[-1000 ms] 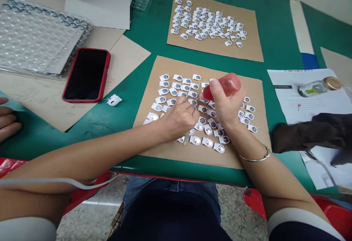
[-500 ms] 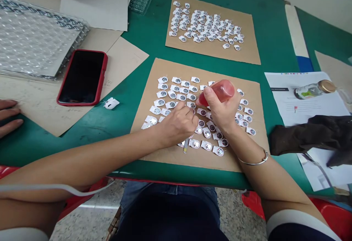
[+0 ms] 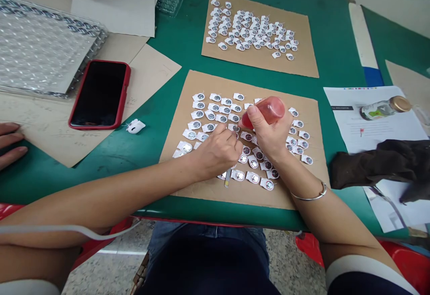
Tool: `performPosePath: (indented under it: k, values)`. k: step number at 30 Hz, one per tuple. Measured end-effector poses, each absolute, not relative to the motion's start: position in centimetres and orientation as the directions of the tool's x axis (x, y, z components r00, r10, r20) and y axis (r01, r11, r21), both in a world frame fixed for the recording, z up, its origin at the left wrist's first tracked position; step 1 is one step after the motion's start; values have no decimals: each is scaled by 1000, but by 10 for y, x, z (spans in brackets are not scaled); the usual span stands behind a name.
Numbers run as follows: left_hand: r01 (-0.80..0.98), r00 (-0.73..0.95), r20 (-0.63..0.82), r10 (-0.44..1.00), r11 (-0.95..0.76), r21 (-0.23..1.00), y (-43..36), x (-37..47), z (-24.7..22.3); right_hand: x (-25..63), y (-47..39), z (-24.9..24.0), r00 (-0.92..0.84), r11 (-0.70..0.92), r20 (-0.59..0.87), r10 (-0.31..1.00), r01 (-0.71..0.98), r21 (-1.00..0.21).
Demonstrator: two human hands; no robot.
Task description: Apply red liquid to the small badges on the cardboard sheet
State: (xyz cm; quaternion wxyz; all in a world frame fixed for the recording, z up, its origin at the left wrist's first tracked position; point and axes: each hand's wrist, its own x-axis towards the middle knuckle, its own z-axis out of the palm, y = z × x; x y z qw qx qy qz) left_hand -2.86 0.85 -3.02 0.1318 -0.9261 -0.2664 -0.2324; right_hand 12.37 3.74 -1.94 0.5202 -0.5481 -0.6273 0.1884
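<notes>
A brown cardboard sheet (image 3: 282, 198) lies in front of me, with several small white pieces bearing round silvery parts (image 3: 267, 184) in loose rows. My right hand (image 3: 273, 136) is wrapped round a red squeeze bottle (image 3: 271, 109), tilted with its narrow end toward my left hand. My left hand (image 3: 221, 151) is closed low over the middle of the sheet. A thin stick with a yellowish end (image 3: 227, 179) sticks out beneath it, and the fingers hide how it is held. The bottle's tip is close to the left fingertips; whether it touches anything cannot be made out.
A second cardboard sheet (image 3: 258, 64) with similar pieces lies farther back. On the left are a red-cased phone (image 3: 100, 94), a small white object (image 3: 135, 126) and another person's fingers (image 3: 11, 140). Papers, a glass jar (image 3: 384, 108) and dark cloth (image 3: 369, 165) are on the right.
</notes>
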Motion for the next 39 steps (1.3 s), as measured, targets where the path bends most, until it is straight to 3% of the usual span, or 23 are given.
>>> performPosePath:
  k: [7, 15, 39]
  values:
    - [554, 749, 507, 427, -823, -125, 9, -29, -32, 123, 39, -20, 146, 363, 482, 864, 482, -798]
    - [552, 745, 512, 428, -826, -113, 9, -28, -31, 125, 41, -27, 141, 312, 409, 902, 440, -842]
    - [547, 720, 452, 527, -832, 99, 18, -37, -27, 129, 39, -17, 101, 395, 567, 818, 618, -680]
